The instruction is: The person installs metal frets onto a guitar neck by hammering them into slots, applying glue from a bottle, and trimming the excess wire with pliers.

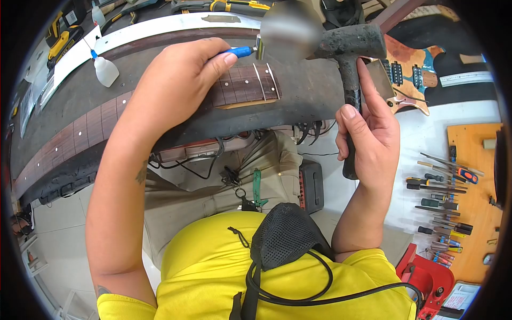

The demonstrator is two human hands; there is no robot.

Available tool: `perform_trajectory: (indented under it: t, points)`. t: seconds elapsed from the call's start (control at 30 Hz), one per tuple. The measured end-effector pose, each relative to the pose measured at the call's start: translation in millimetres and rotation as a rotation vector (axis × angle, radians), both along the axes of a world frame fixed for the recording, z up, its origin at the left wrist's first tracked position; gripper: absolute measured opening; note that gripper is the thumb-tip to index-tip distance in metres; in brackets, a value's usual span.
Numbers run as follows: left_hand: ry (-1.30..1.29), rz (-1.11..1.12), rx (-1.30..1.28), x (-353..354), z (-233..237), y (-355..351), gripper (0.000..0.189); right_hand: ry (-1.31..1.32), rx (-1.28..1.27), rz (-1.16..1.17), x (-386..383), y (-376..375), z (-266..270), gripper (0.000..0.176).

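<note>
My left hand (176, 80) is closed around a blue-handled tool (240, 52) with a small metal end, held just above a dark wooden fretboard (229, 89). White dots run along the fretboard, which lies lengthwise on the bench. Near its right end, two thin fret wires (259, 80) stand across the board, with their ends poking past its edges. In my right hand (373, 141) is a hammer (352, 42) with a dark, worn head and a black handle, raised to the right of the fretboard. My right index finger lies stretched along the handle.
A small white bottle with a blue cap (105, 70) stands at the left of the bench. Pliers (240, 6) lie at the back. A colourful guitar body (408, 66) and a ruler (466, 78) are at the right, above a wooden board with several hand tools (474, 213).
</note>
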State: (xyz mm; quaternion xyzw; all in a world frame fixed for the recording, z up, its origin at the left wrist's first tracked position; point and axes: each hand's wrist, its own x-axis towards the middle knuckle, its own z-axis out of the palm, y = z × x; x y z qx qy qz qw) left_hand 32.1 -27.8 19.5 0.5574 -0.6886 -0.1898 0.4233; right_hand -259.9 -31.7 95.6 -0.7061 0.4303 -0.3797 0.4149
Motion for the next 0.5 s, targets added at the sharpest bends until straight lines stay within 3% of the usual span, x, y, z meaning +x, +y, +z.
perform_trajectory:
  t: [0.07, 0.17, 0.5]
  points:
    - [-0.328, 0.106, -0.168, -5, -6, -2, 0.021, 0.029, -0.019, -0.009, 1, 0, 1, 0.068]
    - [-0.459, 0.095, -0.160, -17, -3, 6, 0.020, 0.103, -0.094, -0.007, 3, -3, 5, 0.067]
    - [-0.515, 0.170, -0.265, -24, -7, 1, 0.018, 0.494, -0.463, 0.247, 13, -34, 10, 0.055]
